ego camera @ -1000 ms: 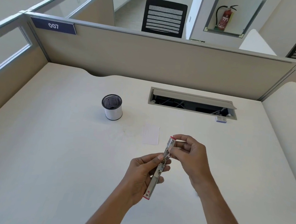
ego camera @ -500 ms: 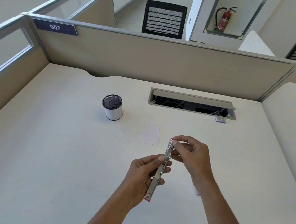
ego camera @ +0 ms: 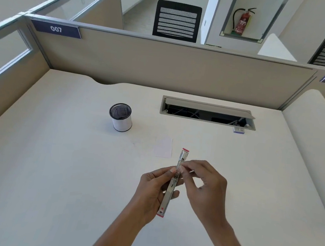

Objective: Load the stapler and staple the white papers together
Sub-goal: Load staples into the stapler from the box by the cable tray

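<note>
A pale counter [ego camera: 53,172] fills an office cubicle walled by a beige partition [ego camera: 163,67] carrying a number plate [ego camera: 56,29] marked 007. Above the near middle of the counter, the left hand [ego camera: 152,191] grips a slim metal stapler [ego camera: 182,157] with red ends, its length pointing away from the person; the right hand [ego camera: 205,188] pinches it at the middle with thumb and fingertips. A small stack of white papers [ego camera: 163,147] lies flat just beyond the stapler's far tip. A mesh pen cup [ego camera: 121,117] stands farther left. An open cable hatch [ego camera: 208,112] sits near the partition, a small box [ego camera: 238,129] at its right end. Beyond the partition are a black chair [ego camera: 177,21] and a red fire extinguisher [ego camera: 243,21] in a wall niche.
</note>
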Available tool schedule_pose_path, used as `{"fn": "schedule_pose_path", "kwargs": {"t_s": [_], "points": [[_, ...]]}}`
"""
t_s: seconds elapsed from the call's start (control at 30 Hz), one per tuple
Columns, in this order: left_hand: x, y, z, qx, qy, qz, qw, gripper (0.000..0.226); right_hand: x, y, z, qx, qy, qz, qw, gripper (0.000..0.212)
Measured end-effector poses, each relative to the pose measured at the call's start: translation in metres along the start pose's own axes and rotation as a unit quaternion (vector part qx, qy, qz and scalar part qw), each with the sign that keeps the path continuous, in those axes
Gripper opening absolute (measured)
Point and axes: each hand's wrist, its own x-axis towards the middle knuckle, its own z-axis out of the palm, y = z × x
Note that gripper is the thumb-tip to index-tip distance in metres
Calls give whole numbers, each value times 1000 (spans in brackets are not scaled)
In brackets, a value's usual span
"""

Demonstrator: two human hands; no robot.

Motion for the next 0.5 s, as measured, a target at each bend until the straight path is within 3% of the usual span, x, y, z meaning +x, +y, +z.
{"fn": "schedule_pose_path", "kwargs": {"t_s": [0.5], "points": [[-1, -5, 1, -22, 10, 0, 1000, 23, 12, 17, 13, -29, -17, 28, 999, 16]]}}
